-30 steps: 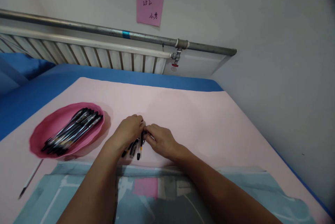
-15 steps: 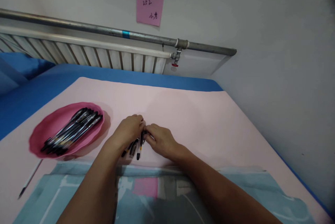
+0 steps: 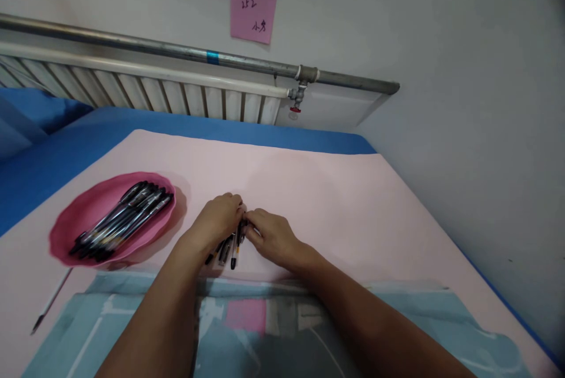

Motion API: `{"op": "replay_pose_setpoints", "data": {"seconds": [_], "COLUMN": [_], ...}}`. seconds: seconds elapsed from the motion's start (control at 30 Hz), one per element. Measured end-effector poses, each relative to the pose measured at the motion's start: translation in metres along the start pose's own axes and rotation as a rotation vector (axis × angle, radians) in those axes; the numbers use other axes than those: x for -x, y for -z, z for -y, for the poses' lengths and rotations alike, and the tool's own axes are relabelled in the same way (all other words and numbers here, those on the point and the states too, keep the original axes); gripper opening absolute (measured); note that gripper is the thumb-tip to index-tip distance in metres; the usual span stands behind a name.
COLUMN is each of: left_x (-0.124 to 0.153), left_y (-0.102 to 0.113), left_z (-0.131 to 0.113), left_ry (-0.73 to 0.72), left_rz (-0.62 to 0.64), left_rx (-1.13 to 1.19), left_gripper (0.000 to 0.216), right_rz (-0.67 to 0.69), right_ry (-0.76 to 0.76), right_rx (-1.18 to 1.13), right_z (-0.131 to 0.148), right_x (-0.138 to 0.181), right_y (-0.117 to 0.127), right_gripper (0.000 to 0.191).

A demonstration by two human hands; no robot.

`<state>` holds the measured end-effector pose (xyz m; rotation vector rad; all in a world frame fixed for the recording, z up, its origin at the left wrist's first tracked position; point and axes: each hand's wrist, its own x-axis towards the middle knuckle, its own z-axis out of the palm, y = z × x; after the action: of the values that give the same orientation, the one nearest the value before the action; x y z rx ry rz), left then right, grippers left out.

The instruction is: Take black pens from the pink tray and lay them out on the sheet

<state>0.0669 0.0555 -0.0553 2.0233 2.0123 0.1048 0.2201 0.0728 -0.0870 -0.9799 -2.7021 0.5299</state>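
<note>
Several pens (image 3: 235, 251) with black ends lie in a small fanned bunch on the pink tabletop, their far ends hidden by my hands. My left hand (image 3: 220, 213) is closed over the far end of the bunch from the left. From the right, my right hand (image 3: 270, 234) meets it, thumb and fingers pinched on the top of the bunch. To the left stands a pink scalloped bowl (image 3: 62, 231) holding a stack of black-capped clear pens (image 3: 123, 219).
A thin white pen-like stick (image 3: 52, 301) lies beside the bowl. Light blue patterned cloth (image 3: 110, 307) covers the near edge. Behind the pink table surface (image 3: 344, 207) are a radiator (image 3: 150, 92), a metal pipe (image 3: 172, 48) and a valve (image 3: 299, 95). A pink note (image 3: 253, 7) hangs on the wall.
Almost nothing differs. Both hands stay together at the far end of the bunch of pens, and the bowl stays in place.
</note>
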Motion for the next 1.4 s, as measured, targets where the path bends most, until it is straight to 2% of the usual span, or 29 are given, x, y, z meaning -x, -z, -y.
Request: {"op": "replay_pose_setpoints", "data": {"seconds": [1.4], "left_x": [0.0007], "left_y": [0.0017], "left_z": [-0.0032], "left_ry": [0.030], "left_rz": [0.017], "left_rx": [0.000], "left_gripper": [0.030], "right_rz": [0.008], "right_ry": [0.005], "right_rx": [-0.008], "right_z": [0.0009], "right_x": [-0.0002], "right_y": [0.0023], "right_gripper": [0.015]}}
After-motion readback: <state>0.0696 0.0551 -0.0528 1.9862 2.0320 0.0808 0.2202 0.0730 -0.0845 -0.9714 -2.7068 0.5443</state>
